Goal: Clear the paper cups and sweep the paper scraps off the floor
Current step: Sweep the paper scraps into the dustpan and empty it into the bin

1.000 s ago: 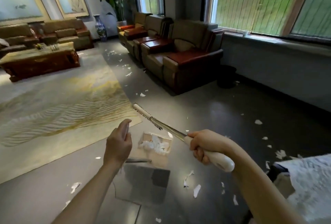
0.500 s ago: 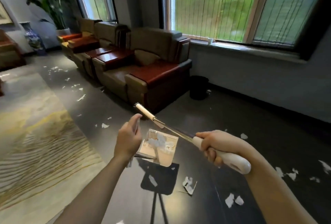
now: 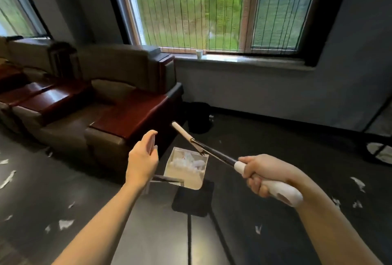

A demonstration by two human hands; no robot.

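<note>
on dark floor, paper scraps

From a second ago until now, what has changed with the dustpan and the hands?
The person turned right and walked toward the black bin; the rug left view. Left hand still holds the dustpan, scraps inside; right hand still grips the broom.

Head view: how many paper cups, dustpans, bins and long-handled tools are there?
paper cup: 1
dustpan: 1
black bin: 1
long-handled tool: 1
Total: 4
</note>
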